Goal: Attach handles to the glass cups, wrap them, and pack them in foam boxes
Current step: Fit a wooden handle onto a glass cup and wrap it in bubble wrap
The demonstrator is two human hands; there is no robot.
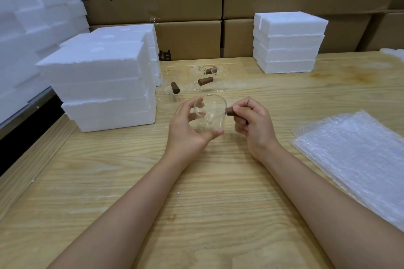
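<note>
A clear glass cup (213, 113) with a pour spout is held above the middle of the wooden table (196, 192). My left hand (188, 129) grips its body, thumb under the base, fingers curled round the far side. My right hand (251, 120) pinches a brown wooden handle (230, 112) that touches the cup's right side. Farther back stand three more glass cups (197, 78) with brown handles (205, 81) on them. A pile of bubble wrap sheets (354, 155) lies at the right.
Stacked white foam boxes (105, 85) stand at the left, another stack (288, 43) at the back right, and more foam (26, 28) piles up at the far left. Cardboard cartons (190, 6) wall off the back of the table.
</note>
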